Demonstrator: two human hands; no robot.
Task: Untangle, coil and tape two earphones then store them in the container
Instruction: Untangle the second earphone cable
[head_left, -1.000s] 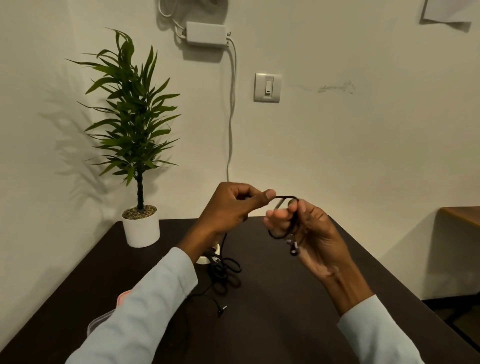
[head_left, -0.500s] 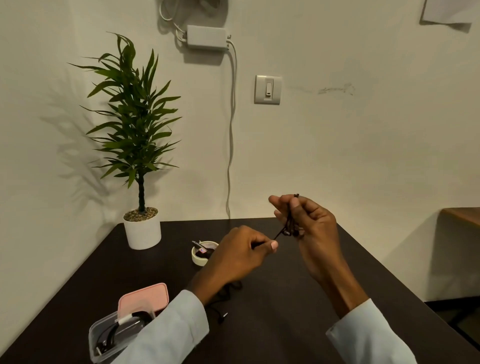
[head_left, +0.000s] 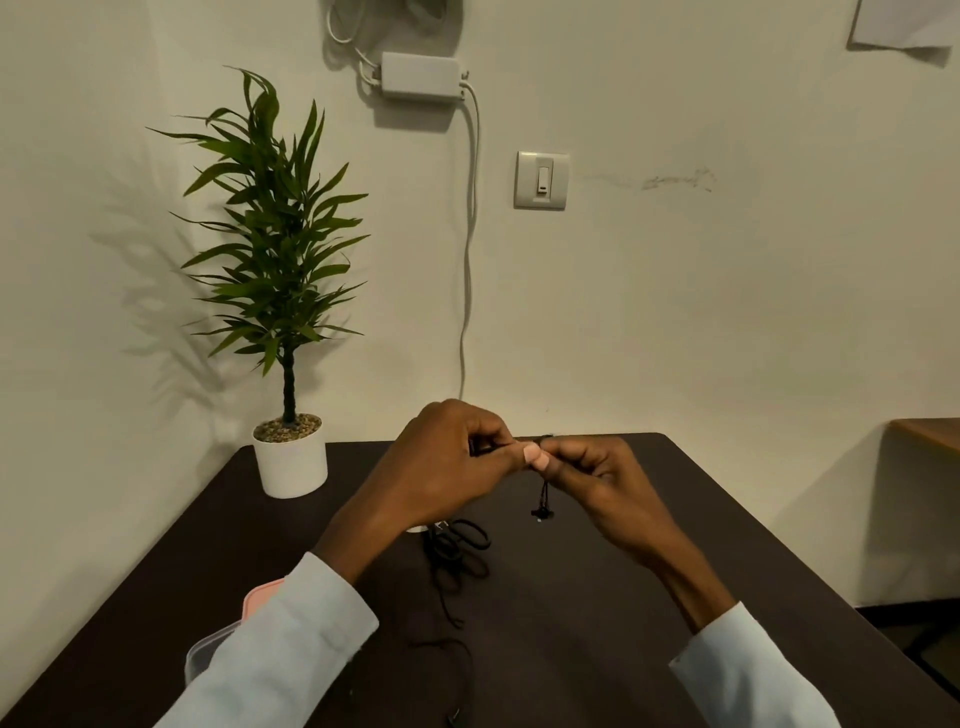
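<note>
A: What are the fingers (head_left: 535, 457) doing?

B: Both sets are curled and meet tip to tip above the tabletop (head_left: 597, 597). The left hand (head_left: 441, 467) and the right hand (head_left: 602, 478) each pinch the thin black earphone cord (head_left: 544, 491) where they touch. A short end hangs below the right thumb, with a small dark piece at its tip, perhaps an earbud; it is too small to tell.

A: How will that cord handle?

B: I judge it very light, limp and smooth, so it will slip and spring out of a coil unless pinned. Best held by the cord itself, close to the loops, not by the delicate end piece.

A: And the rest of it?

B: A loose black tangle of cord (head_left: 457, 551) lies on the dark matte tabletop just below the hands, trailing towards the near edge. I cannot tell whether that is the same earphone or the second one.

A: The container?

B: A clear plastic container (head_left: 208, 654) with a pink lid (head_left: 260, 597) sits at the left, mostly behind the pale sleeve (head_left: 291, 639). Farther back stands a leafy plant in a smooth white pot (head_left: 291, 462).
</note>
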